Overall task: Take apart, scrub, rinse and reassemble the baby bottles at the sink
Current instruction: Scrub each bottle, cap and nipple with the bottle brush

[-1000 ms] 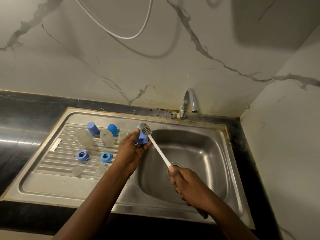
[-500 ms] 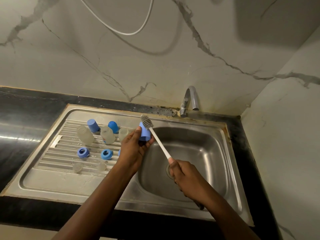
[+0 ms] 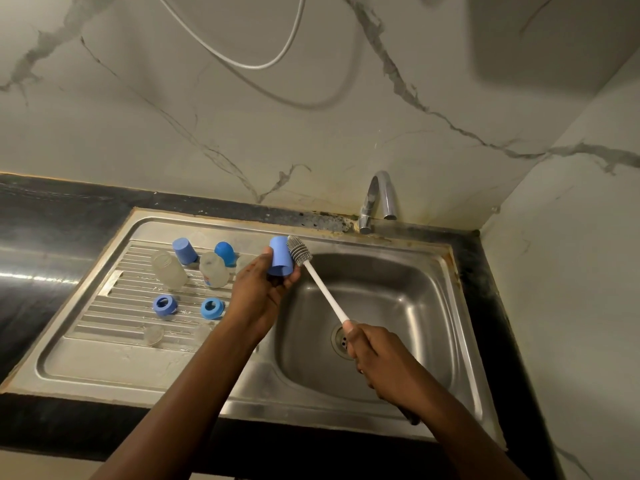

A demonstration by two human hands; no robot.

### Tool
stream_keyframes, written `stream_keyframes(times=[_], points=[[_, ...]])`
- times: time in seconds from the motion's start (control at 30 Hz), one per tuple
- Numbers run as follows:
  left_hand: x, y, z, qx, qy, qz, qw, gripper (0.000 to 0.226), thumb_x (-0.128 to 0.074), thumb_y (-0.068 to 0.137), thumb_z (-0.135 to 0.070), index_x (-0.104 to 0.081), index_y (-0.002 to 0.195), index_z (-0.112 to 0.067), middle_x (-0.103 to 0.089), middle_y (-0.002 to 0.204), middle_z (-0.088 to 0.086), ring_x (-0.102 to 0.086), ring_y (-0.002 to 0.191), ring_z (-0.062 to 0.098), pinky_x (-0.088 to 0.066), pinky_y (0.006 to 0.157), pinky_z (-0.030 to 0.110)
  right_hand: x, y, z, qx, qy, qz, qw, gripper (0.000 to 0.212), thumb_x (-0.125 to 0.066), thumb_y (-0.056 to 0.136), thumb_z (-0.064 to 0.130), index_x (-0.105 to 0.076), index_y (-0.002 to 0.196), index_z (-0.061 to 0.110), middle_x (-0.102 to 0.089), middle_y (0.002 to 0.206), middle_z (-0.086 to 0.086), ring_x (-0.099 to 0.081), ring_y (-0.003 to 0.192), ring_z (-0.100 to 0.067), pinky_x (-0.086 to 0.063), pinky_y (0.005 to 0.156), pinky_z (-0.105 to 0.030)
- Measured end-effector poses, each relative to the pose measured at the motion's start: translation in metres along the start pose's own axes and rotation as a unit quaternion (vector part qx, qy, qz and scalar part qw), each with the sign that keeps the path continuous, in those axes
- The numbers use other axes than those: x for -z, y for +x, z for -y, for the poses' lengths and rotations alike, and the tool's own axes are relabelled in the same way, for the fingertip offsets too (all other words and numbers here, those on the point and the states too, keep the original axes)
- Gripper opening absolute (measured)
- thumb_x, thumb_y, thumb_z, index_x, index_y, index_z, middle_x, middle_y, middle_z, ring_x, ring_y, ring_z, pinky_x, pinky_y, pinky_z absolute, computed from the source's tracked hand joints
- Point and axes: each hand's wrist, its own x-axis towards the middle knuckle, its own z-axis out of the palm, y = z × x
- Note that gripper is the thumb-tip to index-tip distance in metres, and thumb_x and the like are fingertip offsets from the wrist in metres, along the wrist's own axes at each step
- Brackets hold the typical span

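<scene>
The brush head (image 3: 298, 251) has slid off the blue cap (image 3: 278, 256) onto its tap-side (image 3: 377, 199) wall. The left hand (image 3: 256, 292) pinches the cap left of the tap while the right hand (image 3: 370, 351) grips the handle (image 3: 325, 296) below it. Outside scrubbing now, I'd judge.

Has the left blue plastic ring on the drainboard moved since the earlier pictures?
No. The left blue plastic ring lies on the same ridges of the steel drainboard, in front of the clear plastic bottle.
</scene>
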Motion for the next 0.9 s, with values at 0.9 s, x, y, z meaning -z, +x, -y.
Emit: stream_keyframes(times=[0.9], points=[[-0.003, 0.000, -0.003, -0.001, 0.019, -0.027, 0.999, 0.041, -0.060, 0.107, -0.027, -0.055, 0.140, -0.004, -0.067, 0.134, 0.025, -0.069, 0.123, 0.036, -0.059, 0.100, 0.044, -0.003, -0.017, 0.014, 0.018, -0.083, -0.005, 0.996, 0.060, -0.031, 0.110, 0.057, -0.053, 0.080, 0.011, -0.051, 0.066, 0.002, -0.045, 0.058, -0.010, -0.046, 0.070, -0.047]])
